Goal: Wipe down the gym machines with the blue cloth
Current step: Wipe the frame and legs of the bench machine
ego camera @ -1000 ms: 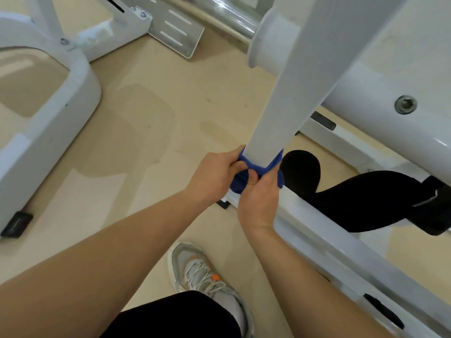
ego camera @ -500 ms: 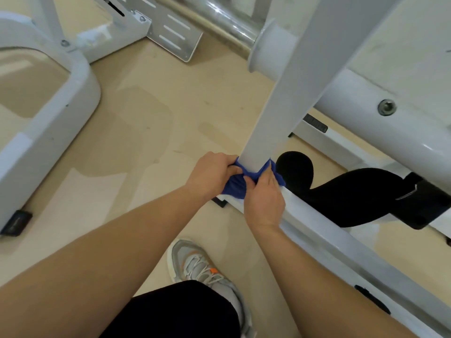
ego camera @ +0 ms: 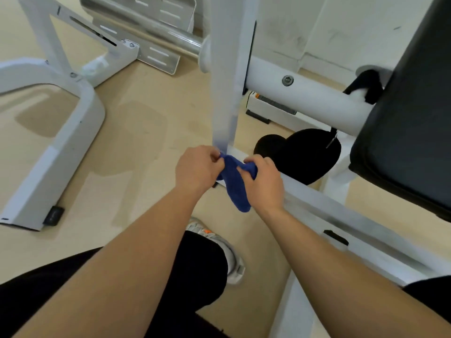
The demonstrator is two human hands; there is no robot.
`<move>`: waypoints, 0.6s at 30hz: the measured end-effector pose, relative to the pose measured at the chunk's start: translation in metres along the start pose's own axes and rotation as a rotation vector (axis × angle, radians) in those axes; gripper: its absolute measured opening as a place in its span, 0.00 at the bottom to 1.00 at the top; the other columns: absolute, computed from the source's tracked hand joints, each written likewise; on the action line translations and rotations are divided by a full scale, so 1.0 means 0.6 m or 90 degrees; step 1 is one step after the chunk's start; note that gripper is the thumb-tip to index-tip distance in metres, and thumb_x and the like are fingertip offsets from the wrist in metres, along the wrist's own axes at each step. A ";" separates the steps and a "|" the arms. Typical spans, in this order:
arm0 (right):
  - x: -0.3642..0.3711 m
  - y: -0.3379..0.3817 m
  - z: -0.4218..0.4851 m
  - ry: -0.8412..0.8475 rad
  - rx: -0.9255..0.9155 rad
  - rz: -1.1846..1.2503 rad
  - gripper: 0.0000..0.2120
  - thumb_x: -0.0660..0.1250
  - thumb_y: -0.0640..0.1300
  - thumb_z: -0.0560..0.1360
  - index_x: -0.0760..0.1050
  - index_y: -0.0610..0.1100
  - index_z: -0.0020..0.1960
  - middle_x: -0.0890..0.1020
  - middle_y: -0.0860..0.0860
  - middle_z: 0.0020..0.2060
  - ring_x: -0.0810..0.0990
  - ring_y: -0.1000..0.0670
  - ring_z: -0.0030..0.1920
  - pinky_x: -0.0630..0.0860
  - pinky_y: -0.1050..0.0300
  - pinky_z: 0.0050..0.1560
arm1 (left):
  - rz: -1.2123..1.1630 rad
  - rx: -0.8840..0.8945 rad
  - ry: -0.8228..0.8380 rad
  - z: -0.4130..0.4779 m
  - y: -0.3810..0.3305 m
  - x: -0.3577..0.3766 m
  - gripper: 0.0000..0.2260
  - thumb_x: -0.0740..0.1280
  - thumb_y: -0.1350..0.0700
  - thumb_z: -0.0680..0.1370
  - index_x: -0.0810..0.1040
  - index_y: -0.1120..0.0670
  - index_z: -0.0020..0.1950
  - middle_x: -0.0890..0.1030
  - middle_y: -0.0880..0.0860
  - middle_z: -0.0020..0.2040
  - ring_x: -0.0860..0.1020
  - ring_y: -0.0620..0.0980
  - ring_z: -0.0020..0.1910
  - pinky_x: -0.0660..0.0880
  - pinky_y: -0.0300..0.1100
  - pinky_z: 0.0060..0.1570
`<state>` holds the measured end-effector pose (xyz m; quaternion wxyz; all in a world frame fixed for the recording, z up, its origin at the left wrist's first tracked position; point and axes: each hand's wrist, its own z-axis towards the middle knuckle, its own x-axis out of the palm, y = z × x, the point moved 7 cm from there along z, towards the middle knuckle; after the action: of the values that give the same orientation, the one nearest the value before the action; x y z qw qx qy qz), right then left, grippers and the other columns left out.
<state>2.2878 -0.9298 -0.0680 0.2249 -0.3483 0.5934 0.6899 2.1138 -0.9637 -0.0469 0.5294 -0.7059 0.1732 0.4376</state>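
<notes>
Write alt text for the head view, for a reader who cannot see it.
The left hand and right hand hold a bunched blue cloth between them at the foot of a white machine post, its loose end hanging down. A white base rail runs rightward beneath a black pad; a grey shoe shows below on the beige floor.

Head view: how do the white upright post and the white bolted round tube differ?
The white upright post stands near vertical; the white round tube lies crosswise. The post is flat-sided, the tube cylindrical. The blue cloth is at the post's foot, apart from the tube. Both are white.
</notes>
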 end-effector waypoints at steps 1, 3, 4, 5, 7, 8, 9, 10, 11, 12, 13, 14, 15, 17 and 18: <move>-0.002 -0.015 -0.011 0.008 0.011 -0.014 0.04 0.64 0.54 0.78 0.74 0.55 0.51 0.74 0.56 0.47 0.76 0.53 0.43 0.75 0.52 0.44 | 0.009 -0.012 0.002 -0.014 -0.003 0.014 0.07 0.67 0.49 0.73 0.83 0.48 0.44 0.83 0.49 0.37 0.80 0.53 0.38 0.79 0.47 0.39; -0.013 -0.048 -0.026 0.011 0.036 -0.044 0.06 0.64 0.55 0.78 0.71 0.54 0.47 0.74 0.56 0.44 0.75 0.53 0.40 0.75 0.51 0.41 | 0.034 -0.026 0.005 -0.028 -0.009 0.043 0.07 0.65 0.48 0.74 0.82 0.47 0.44 0.82 0.48 0.38 0.79 0.52 0.39 0.78 0.46 0.38; -0.021 -0.066 -0.030 0.009 0.052 -0.056 0.07 0.64 0.55 0.78 0.71 0.52 0.47 0.74 0.55 0.44 0.75 0.52 0.41 0.75 0.51 0.41 | 0.042 -0.024 -0.001 -0.030 -0.015 0.055 0.07 0.64 0.48 0.75 0.81 0.47 0.44 0.82 0.48 0.38 0.78 0.52 0.39 0.77 0.45 0.37; -0.030 -0.084 -0.031 0.003 0.068 -0.065 0.06 0.63 0.53 0.79 0.71 0.51 0.50 0.75 0.54 0.46 0.76 0.51 0.42 0.75 0.52 0.41 | 0.040 -0.016 -0.012 -0.030 -0.024 0.067 0.07 0.64 0.48 0.75 0.81 0.47 0.44 0.81 0.48 0.39 0.78 0.52 0.39 0.75 0.44 0.37; -0.048 -0.115 -0.026 -0.025 0.099 -0.078 0.06 0.61 0.47 0.81 0.72 0.48 0.56 0.76 0.51 0.51 0.76 0.51 0.44 0.73 0.55 0.43 | 0.002 0.000 -0.043 -0.026 -0.046 0.089 0.07 0.64 0.48 0.77 0.80 0.48 0.44 0.81 0.47 0.38 0.77 0.50 0.39 0.74 0.44 0.36; -0.055 -0.127 -0.020 -0.043 0.111 -0.088 0.08 0.60 0.46 0.81 0.72 0.47 0.58 0.76 0.50 0.53 0.75 0.52 0.44 0.72 0.56 0.44 | -0.024 0.009 -0.060 -0.022 -0.056 0.101 0.07 0.64 0.47 0.77 0.80 0.47 0.44 0.81 0.46 0.39 0.77 0.49 0.39 0.74 0.44 0.37; -0.060 -0.138 -0.012 -0.058 0.122 -0.098 0.09 0.60 0.45 0.81 0.72 0.46 0.60 0.75 0.49 0.54 0.74 0.52 0.43 0.70 0.57 0.43 | -0.048 0.020 -0.077 -0.014 -0.064 0.115 0.07 0.64 0.47 0.78 0.80 0.47 0.46 0.81 0.46 0.40 0.77 0.49 0.39 0.75 0.44 0.38; -0.062 -0.146 -0.002 -0.069 0.133 -0.107 0.09 0.60 0.45 0.81 0.72 0.45 0.61 0.75 0.49 0.55 0.74 0.52 0.43 0.70 0.58 0.43 | -0.063 0.028 -0.092 -0.004 -0.071 0.129 0.07 0.64 0.48 0.79 0.80 0.48 0.48 0.81 0.46 0.41 0.77 0.48 0.40 0.76 0.45 0.39; -0.062 -0.154 0.007 -0.080 0.142 -0.117 0.10 0.60 0.45 0.81 0.72 0.45 0.62 0.75 0.48 0.55 0.75 0.51 0.44 0.71 0.57 0.44 | -0.069 0.033 -0.105 0.008 -0.076 0.143 0.08 0.63 0.48 0.79 0.80 0.48 0.50 0.81 0.47 0.43 0.78 0.48 0.41 0.76 0.45 0.41; -0.060 -0.161 0.017 -0.091 0.152 -0.129 0.11 0.61 0.45 0.81 0.72 0.45 0.62 0.75 0.47 0.56 0.77 0.49 0.45 0.72 0.55 0.44 | -0.067 0.038 -0.113 0.021 -0.079 0.158 0.08 0.63 0.48 0.79 0.80 0.49 0.52 0.80 0.48 0.44 0.78 0.49 0.42 0.77 0.46 0.42; -0.058 -0.171 0.025 -0.104 0.165 -0.145 0.12 0.61 0.45 0.81 0.71 0.45 0.64 0.76 0.47 0.57 0.78 0.46 0.47 0.72 0.54 0.45 | -0.070 0.044 -0.111 0.034 -0.079 0.175 0.08 0.63 0.49 0.80 0.80 0.49 0.53 0.80 0.48 0.46 0.78 0.49 0.44 0.76 0.45 0.44; -0.055 -0.181 0.030 -0.119 0.182 -0.164 0.14 0.62 0.45 0.80 0.69 0.46 0.64 0.76 0.47 0.57 0.79 0.44 0.49 0.72 0.52 0.46 | -0.080 0.057 -0.098 0.043 -0.078 0.194 0.08 0.63 0.50 0.80 0.80 0.50 0.55 0.80 0.49 0.48 0.77 0.49 0.47 0.75 0.43 0.46; -0.052 -0.193 0.032 -0.139 0.197 -0.184 0.15 0.64 0.44 0.79 0.68 0.45 0.65 0.77 0.47 0.57 0.79 0.43 0.51 0.72 0.50 0.47 | -0.088 0.080 -0.081 0.049 -0.078 0.214 0.09 0.63 0.52 0.81 0.80 0.52 0.56 0.80 0.50 0.51 0.77 0.49 0.50 0.72 0.40 0.49; -0.047 -0.213 0.026 -0.179 0.211 -0.227 0.18 0.67 0.43 0.77 0.67 0.44 0.64 0.77 0.45 0.57 0.78 0.42 0.54 0.71 0.47 0.49 | -0.067 0.159 -0.058 0.044 -0.076 0.250 0.11 0.63 0.55 0.81 0.81 0.56 0.58 0.79 0.53 0.57 0.76 0.51 0.57 0.70 0.38 0.58; -0.048 -0.220 0.020 -0.203 0.202 -0.255 0.18 0.68 0.42 0.75 0.67 0.44 0.63 0.77 0.44 0.57 0.77 0.41 0.54 0.70 0.47 0.49 | -0.029 0.212 -0.061 0.037 -0.073 0.265 0.12 0.62 0.56 0.81 0.81 0.58 0.60 0.79 0.55 0.61 0.75 0.53 0.60 0.71 0.42 0.62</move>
<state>2.3995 -0.8894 -0.1335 0.4985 -0.3057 0.5707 0.5765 2.2238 -0.8925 -0.1493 0.6561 -0.5906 0.2020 0.4241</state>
